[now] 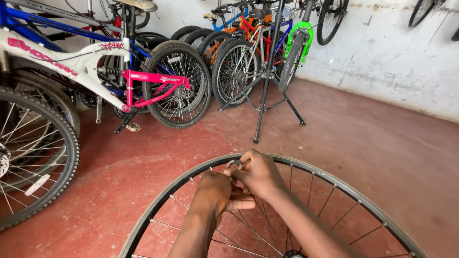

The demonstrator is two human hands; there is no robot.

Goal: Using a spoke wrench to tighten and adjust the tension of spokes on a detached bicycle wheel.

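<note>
A bare bicycle wheel rim (pixel 344 190) with thin metal spokes stands upright in front of me, with no tyre on it, its hub (pixel 292 254) at the bottom edge. My right hand (pixel 258 173) pinches a small round metal tool (pixel 234 163) against the inside of the rim's top. My left hand (pixel 214 192) is closed around a spoke just below that spot, thumb pointing right. Both forearms rise from the bottom of the view.
A black tripod repair stand (pixel 264 91) holds a bike with a green mudguard (pixel 300 34) beyond the rim. A white and pink bike (pixel 100 59) and several others line the back left. A tyred wheel (pixel 33 153) stands at left. Red floor, white wall at right.
</note>
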